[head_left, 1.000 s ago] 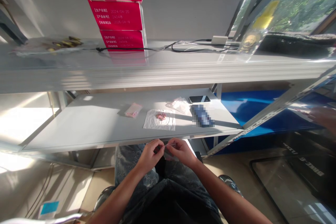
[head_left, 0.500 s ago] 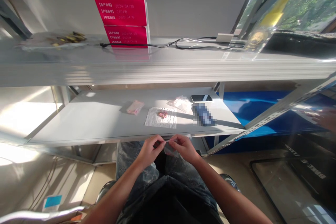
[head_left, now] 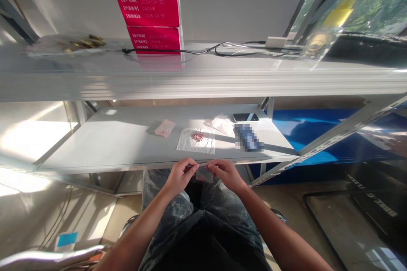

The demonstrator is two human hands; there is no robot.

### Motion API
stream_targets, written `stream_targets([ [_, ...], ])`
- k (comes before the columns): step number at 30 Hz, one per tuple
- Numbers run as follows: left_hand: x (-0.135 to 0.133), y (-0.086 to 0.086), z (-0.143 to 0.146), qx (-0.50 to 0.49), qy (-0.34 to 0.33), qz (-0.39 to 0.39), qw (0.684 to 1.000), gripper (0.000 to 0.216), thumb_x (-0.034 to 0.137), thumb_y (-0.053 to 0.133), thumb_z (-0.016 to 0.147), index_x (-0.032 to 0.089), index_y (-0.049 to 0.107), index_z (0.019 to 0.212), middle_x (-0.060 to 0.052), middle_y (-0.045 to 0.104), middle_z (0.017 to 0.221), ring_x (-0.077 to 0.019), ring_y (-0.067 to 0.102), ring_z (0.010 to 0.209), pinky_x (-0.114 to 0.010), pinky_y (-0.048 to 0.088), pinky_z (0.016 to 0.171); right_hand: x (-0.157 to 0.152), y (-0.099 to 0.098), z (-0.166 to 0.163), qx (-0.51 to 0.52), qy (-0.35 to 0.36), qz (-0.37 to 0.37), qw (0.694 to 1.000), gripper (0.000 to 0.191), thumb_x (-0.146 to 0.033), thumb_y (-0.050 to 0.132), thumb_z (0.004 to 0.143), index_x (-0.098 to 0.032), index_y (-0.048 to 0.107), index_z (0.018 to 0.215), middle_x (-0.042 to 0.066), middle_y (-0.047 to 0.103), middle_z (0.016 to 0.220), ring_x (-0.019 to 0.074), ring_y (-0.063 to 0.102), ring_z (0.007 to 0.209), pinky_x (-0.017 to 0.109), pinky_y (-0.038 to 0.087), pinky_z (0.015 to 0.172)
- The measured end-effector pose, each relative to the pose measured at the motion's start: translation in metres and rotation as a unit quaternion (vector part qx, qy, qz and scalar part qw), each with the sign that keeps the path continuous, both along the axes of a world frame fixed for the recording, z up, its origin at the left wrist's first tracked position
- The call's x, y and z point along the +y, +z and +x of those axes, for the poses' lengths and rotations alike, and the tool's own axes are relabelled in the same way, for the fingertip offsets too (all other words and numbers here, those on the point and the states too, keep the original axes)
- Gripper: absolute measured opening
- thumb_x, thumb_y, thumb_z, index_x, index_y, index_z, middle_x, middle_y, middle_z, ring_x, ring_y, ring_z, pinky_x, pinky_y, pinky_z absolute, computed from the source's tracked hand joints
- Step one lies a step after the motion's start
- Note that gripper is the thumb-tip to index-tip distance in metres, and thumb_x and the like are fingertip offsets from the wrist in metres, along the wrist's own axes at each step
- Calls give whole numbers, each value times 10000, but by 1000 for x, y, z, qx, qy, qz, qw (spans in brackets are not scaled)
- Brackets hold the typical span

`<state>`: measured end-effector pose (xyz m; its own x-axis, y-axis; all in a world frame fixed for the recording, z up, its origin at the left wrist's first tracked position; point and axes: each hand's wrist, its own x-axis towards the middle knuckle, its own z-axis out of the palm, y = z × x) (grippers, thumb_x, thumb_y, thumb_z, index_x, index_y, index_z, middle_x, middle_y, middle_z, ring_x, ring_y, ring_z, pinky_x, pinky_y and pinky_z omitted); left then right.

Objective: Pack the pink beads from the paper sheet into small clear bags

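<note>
Between my hands hangs a small clear plastic bag [head_left: 204, 174], just off the front edge of the lower shelf [head_left: 95, 144]. My left hand [head_left: 182, 174] pinches its top edge at the left corner. At the right corner, my right hand [head_left: 225, 173] grips the same edge between thumb and fingers. Something faintly reddish shows low in the bag, too small to name. Beyond my hands, a flat clear plastic sheet or bag [head_left: 186, 146] bears a little heap of small red-pink pieces [head_left: 197, 136]. A pinkish packet [head_left: 165, 128] lies to its left.
More clear plastic bags [head_left: 221, 123] lie behind, near a phone [head_left: 246, 117] and a blurred-out blue item [head_left: 249, 137]. The upper shelf [head_left: 203, 82] overhangs, holding red boxes [head_left: 146, 6], a black cable [head_left: 197, 52] and a yellow-topped bottle [head_left: 321, 42]. A slotted metal post [head_left: 343, 129] stands at right.
My hands have drawn slightly apart along the bag's top edge, and more of the bag shows between them. The view has shifted slightly; the things on the shelves stay put.
</note>
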<state>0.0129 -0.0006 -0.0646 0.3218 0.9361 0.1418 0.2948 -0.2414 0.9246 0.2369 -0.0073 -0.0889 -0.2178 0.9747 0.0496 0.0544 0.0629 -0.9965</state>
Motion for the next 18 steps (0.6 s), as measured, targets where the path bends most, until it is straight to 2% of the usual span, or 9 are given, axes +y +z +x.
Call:
stream_targets([
  [7, 3, -4, -2, -27, 23, -1, 999, 225, 379, 598, 957, 193, 670, 854, -4, 650, 771, -155, 626, 702, -246, 518, 682, -1, 7, 0, -18, 18, 6, 1000, 378, -523, 600, 962, -222, 794, 1086, 52, 751, 855, 167, 620, 638, 309, 540, 625],
  [13, 2, -6, -2, -56, 30, -18, 998, 244, 413, 608, 950, 196, 647, 845, 3, 623, 759, -155, 619, 697, -251, 538, 673, -1, 7, -1, -5, -27, -17, 999, 305, -504, 707, 883, -214, 796, 914, 53, 754, 866, 156, 594, 635, 292, 518, 596],
  [18, 1, -7, 0, -53, 38, -27, 998, 246, 418, 616, 943, 194, 656, 852, 1, 630, 750, -141, 600, 640, -245, 513, 626, -1, 6, -1, 47, -25, -27, 998, 284, -488, 758, 839, -205, 743, 814, 31, 708, 794, 165, 597, 684, 274, 508, 587],
])
